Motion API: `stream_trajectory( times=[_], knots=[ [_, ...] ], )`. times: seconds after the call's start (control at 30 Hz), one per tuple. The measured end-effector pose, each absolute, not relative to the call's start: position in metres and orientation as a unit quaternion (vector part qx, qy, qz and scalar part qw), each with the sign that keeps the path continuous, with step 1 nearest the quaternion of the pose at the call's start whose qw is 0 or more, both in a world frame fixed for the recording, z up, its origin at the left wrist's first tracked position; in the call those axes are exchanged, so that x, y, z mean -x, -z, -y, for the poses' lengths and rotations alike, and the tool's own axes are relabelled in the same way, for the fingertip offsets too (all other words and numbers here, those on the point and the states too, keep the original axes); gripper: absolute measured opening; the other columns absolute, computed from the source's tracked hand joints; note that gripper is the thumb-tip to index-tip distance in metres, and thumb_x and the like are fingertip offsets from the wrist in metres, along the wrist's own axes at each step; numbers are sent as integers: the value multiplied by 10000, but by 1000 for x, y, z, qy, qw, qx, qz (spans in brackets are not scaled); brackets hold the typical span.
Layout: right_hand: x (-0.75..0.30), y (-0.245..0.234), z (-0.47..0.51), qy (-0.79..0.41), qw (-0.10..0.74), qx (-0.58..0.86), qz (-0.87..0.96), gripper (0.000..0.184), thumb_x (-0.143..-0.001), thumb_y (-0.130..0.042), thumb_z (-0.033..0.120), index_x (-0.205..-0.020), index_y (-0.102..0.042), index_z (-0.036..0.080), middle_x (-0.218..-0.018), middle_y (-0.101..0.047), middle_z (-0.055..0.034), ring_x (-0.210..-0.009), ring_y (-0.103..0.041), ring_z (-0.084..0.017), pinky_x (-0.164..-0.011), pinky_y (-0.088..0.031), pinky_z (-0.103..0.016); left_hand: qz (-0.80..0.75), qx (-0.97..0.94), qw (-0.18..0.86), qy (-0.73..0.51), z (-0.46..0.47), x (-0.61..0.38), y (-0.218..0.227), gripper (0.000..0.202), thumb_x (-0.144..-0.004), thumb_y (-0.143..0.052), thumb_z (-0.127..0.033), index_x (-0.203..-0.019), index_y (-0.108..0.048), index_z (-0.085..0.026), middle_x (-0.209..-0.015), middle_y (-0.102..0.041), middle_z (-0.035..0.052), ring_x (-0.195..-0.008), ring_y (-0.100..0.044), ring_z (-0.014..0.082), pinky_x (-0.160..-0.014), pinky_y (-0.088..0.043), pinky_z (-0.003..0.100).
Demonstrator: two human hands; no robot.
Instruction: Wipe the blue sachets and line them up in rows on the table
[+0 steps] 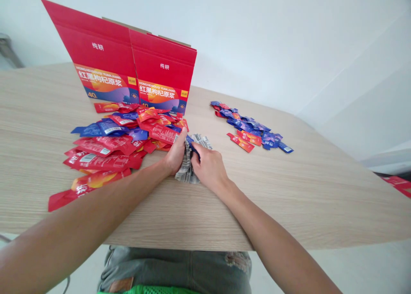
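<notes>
Between my hands, a grey and white striped cloth [187, 172] is bunched just above the table, with a dark blue sachet [190, 140] partly showing in it. My left hand [176, 156] is closed round the cloth's left side, thumb pointing up. From the right, my right hand [209, 164] has its fingers curled onto the blue sachet; its fingertips are partly hidden. Close to my left hand lies a loose pile of red and blue sachets [105, 146]. Farther off to the right, more sachets [244, 124] overlap in a slanting row.
An open red box [163, 67] with raised flaps stands behind the pile, near the white wall [257, 41]. The wooden table [180, 221] has its front edge close to my body. Something red [398, 182] shows beyond the table's right edge.
</notes>
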State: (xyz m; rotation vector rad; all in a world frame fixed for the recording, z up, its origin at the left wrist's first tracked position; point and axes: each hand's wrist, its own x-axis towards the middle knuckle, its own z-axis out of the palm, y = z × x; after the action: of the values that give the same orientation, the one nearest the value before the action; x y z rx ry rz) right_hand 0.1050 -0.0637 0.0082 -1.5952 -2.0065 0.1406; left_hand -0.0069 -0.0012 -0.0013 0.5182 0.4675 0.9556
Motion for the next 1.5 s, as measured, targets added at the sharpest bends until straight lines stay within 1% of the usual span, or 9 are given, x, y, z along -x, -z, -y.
stream_trajectory(
  times=[0.23,0.33,0.57,0.77,0.97,1.1,1.2,1.33,1.5],
  knots=[
    [-123,4,44,-331,591,516,525,344,-882,-654,320,-1193,-735,195,-732,-754,6,-630,-702,-183,-623,-572,-297,-189,-245,847,-432,3,5,0,633,-1072,-446,-657,-1271,-761,-145,-1023,-843,119,-933,-816,287,-936,-648,428],
    [-131,13,30,-333,635,519,466,366,-867,-661,306,-1213,-683,186,-843,-790,-29,-699,-720,-195,-692,-592,-331,-168,-250,856,-420,5,4,-3,639,-1102,-372,-624,-1316,-746,-153,-1057,-842,123,-943,-813,277,-940,-644,421],
    [-131,11,33,-7,397,609,687,238,-959,-624,164,-1092,-817,127,-1333,-718,-201,-1265,-648,-306,-1139,-497,-453,-196,-236,850,-428,2,4,-1,641,-1119,-327,-593,-1258,-760,-140,-975,-831,120,-880,-808,254,-880,-656,393],
    [-117,-8,51,35,215,602,768,376,-1062,-604,336,-1288,-757,78,-1245,-775,-195,-1187,-690,-318,-1113,-502,-425,-196,-237,842,-443,1,3,3,601,-1084,-443,-612,-1265,-771,-142,-1057,-838,118,-923,-806,280,-975,-630,442],
    [-112,-23,59,12,166,639,751,284,-1009,-546,205,-1139,-787,132,-1060,-817,-169,-979,-759,-307,-902,-543,-392,-207,-248,828,-459,0,6,9,593,-1036,-567,-621,-1295,-766,-126,-1075,-844,127,-946,-812,303,-1027,-605,452],
    [-118,-26,56,-174,317,632,685,305,-866,-572,186,-1087,-781,170,-793,-774,-52,-733,-724,-227,-740,-533,-328,-243,-235,841,-423,1,6,7,669,-1096,-397,-617,-1301,-764,-96,-1056,-844,162,-944,-819,314,-999,-615,450],
    [-126,-30,50,-338,479,615,528,495,-732,-604,231,-1211,-714,172,-647,-662,32,-595,-648,-191,-572,-485,-278,-216,-251,848,-414,4,5,4,703,-1120,-306,-589,-1308,-758,-84,-1059,-843,174,-983,-819,314,-1007,-612,445],
    [-131,-51,40,-354,604,577,421,717,-626,-631,244,-1342,-596,249,-601,-542,112,-463,-489,-140,-426,-355,-222,-151,-281,857,-406,6,4,6,704,-1087,-384,-654,-1289,-770,-102,-1118,-836,176,-1082,-800,328,-1066,-583,457],
    [-109,-86,22,-421,574,518,474,325,-652,-653,209,-976,-670,219,-716,-636,46,-554,-585,-139,-450,-450,-229,-200,-280,816,-464,-1,2,23,524,-1033,-596,-602,-1187,-783,-137,-1122,-839,133,-1208,-757,322,-1184,-499,452]
  ],
)
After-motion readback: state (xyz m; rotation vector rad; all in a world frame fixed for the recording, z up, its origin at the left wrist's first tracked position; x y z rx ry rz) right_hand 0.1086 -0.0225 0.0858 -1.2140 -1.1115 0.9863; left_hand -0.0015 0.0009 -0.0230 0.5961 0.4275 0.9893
